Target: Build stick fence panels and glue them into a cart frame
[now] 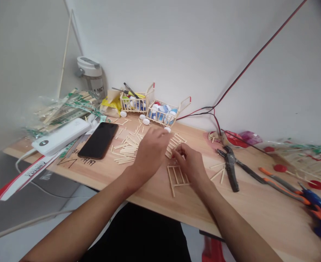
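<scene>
The right hand (190, 164) seemed to pinch a small craft-stick panel (175, 143), though blur hid the grip; the left hand's (150, 153) fingers (162, 133) curved loosely just beside it.

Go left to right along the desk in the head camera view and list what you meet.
White power bank, black smartphone, left hand, right hand, black-handled pliers, blue glue gun.
</scene>
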